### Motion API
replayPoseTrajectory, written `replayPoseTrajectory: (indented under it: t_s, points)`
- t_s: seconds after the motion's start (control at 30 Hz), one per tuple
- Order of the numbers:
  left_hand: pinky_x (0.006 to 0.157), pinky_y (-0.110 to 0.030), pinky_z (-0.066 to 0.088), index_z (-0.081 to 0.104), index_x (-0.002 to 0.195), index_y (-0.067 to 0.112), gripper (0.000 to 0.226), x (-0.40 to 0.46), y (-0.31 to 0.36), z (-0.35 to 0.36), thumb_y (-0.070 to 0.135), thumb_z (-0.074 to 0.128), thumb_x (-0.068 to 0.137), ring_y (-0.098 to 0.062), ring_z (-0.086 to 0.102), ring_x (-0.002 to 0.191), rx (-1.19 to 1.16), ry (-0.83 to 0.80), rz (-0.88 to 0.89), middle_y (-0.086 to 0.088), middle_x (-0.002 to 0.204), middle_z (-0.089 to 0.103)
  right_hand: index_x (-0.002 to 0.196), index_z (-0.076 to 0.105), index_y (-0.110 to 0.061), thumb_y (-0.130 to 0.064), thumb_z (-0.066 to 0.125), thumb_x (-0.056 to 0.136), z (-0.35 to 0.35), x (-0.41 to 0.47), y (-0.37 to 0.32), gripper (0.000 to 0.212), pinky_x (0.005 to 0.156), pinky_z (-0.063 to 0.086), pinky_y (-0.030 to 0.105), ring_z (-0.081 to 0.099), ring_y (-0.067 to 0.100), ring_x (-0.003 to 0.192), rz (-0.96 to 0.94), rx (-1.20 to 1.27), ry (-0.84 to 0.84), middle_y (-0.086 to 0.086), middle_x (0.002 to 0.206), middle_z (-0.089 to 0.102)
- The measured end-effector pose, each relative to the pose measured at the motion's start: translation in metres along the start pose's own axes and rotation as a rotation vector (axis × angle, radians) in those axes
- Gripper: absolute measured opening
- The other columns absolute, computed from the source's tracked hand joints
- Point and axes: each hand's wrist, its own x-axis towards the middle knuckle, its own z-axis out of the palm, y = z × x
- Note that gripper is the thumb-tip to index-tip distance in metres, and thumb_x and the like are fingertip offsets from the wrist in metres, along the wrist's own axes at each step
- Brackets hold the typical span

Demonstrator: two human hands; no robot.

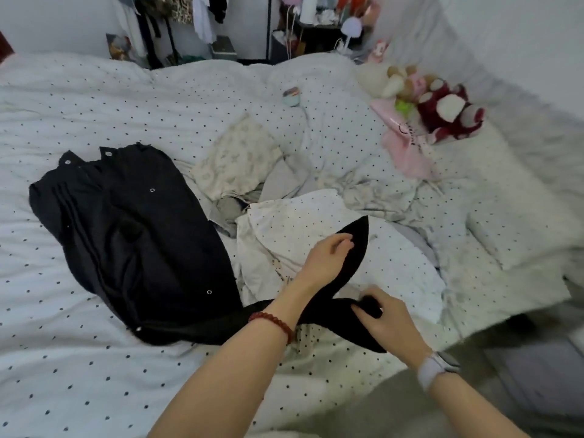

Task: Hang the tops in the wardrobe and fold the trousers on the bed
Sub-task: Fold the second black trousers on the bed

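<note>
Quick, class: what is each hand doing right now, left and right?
Left hand: fingers curled on one leg of the black trousers.
Right hand: fingers pinching the other leg's fabric.

The black trousers are showing as soft, matt cloth, with small shiny metal snaps glinting along their seams. Beneath them the duvet is looking like smooth, matt white cotton printed with dark dots. Beside the trousers a cream patterned pillowcase is lying in crumpled, dull fabric. Beyond the trousers, toward the wall, plush toys are looking fuzzy, wrapped in glossy pink plastic film. The wrist beads nearest the trousers are gleaming, polished.
</note>
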Motion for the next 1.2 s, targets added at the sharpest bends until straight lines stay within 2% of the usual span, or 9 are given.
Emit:
replayPoseTrajectory:
  t_s: [0.27, 0.43, 0.57, 0.7, 0.8, 0.9, 1.03, 1.13, 1.2]
  points:
    - [0.084, -0.024, 0.038, 0.051, 0.128, 0.010, 0.032, -0.096, -0.087, 0.011, 0.018, 0.040, 0.098, -0.018, 0.052, 0.106, 0.065, 0.652, -0.341, -0.005, 0.123, 0.054, 0.076, 0.057, -0.034, -0.040, 0.054, 0.091, 0.029, -0.037, 0.062, 0.017, 0.069, 0.045, 0.016, 0.060, 0.006, 0.077, -0.026, -0.007, -0.764, -0.011, 0.078, 0.062]
    - [0.094, -0.037, 0.042, 0.040, 0.133, 0.005, 0.039, -0.165, -0.158, 0.006, 0.018, 0.045, 0.097, -0.028, 0.050, 0.115, -0.093, 0.960, -0.616, -0.014, 0.135, 0.046, 0.118, 0.058, -0.016, -0.021, 0.045, 0.095, 0.073, -0.017, 0.085, 0.027, 0.095, 0.042, 0.032, 0.054, 0.018, 0.110, -0.110, -0.165, -0.486, 0.000, 0.116, 0.058]
    - [0.099, -0.042, 0.039, 0.028, 0.142, 0.008, 0.057, -0.182, -0.189, 0.010, 0.027, 0.052, 0.095, -0.031, 0.041, 0.127, -0.234, 0.931, -0.751, -0.014, 0.144, 0.035, 0.142, 0.030, -0.015, -0.027, 0.043, 0.094, 0.101, 0.017, 0.084, 0.051, 0.102, 0.037, 0.038, 0.039, 0.023, 0.127, -0.214, -0.477, -0.496, 0.005, 0.141, 0.038]
    - [0.105, -0.045, 0.037, 0.021, 0.145, 0.008, 0.080, -0.164, -0.219, 0.002, 0.038, 0.064, 0.085, -0.034, 0.036, 0.132, -0.197, 0.918, -0.809, -0.015, 0.147, 0.033, 0.148, 0.004, -0.016, -0.043, 0.045, 0.092, 0.133, 0.049, 0.080, 0.075, 0.115, 0.015, 0.047, 0.007, 0.020, 0.144, -0.224, -0.748, -0.527, 0.002, 0.156, 0.009]
    - [0.095, -0.044, 0.047, 0.041, 0.129, 0.011, 0.061, -0.147, -0.240, -0.005, 0.041, 0.066, 0.082, -0.029, 0.054, 0.114, -0.197, 0.840, -0.819, -0.007, 0.125, 0.057, 0.148, 0.004, -0.016, -0.050, 0.047, 0.089, 0.159, 0.062, 0.083, 0.080, 0.114, 0.012, 0.052, 0.009, 0.021, 0.143, -0.191, -0.775, -0.570, 0.003, 0.155, 0.013]
    - [0.088, -0.040, 0.051, 0.043, 0.113, 0.013, 0.042, -0.135, -0.248, -0.010, 0.034, 0.066, 0.085, -0.022, 0.059, 0.099, -0.272, 0.829, -0.775, -0.002, 0.109, 0.059, 0.144, 0.020, -0.018, -0.051, 0.045, 0.089, 0.182, 0.069, 0.090, 0.068, 0.110, 0.021, 0.049, 0.031, 0.025, 0.134, -0.193, -0.872, -0.570, 0.007, 0.144, 0.032]
    - [0.087, -0.035, 0.050, 0.047, 0.125, 0.008, 0.035, -0.146, -0.243, -0.007, 0.011, 0.055, 0.091, -0.023, 0.058, 0.102, -0.363, 0.807, -0.719, -0.007, 0.119, 0.059, 0.111, 0.052, -0.012, -0.033, 0.038, 0.096, 0.181, 0.072, 0.094, 0.029, 0.078, 0.041, 0.030, 0.055, 0.026, 0.100, -0.256, -0.784, -0.611, 0.010, 0.116, 0.055]
    - [0.085, -0.035, 0.048, 0.046, 0.128, 0.008, 0.036, -0.166, -0.227, -0.006, 0.001, 0.044, 0.093, -0.022, 0.055, 0.099, -0.308, 0.894, -0.691, -0.007, 0.118, 0.058, 0.095, 0.046, -0.014, -0.027, 0.034, 0.097, 0.160, 0.068, 0.088, 0.018, 0.061, 0.035, 0.029, 0.057, 0.026, 0.080, -0.222, -0.619, -0.533, 0.010, 0.097, 0.063]
    - [0.080, -0.037, 0.048, 0.045, 0.125, 0.006, 0.034, -0.182, -0.207, -0.009, 0.000, 0.039, 0.092, -0.024, 0.053, 0.091, -0.079, 0.983, -0.690, -0.012, 0.114, 0.056, 0.102, 0.048, -0.015, -0.025, 0.033, 0.098, 0.135, 0.069, 0.079, 0.019, 0.059, 0.035, 0.029, 0.060, 0.026, 0.079, -0.233, -0.582, -0.400, 0.008, 0.093, 0.065]
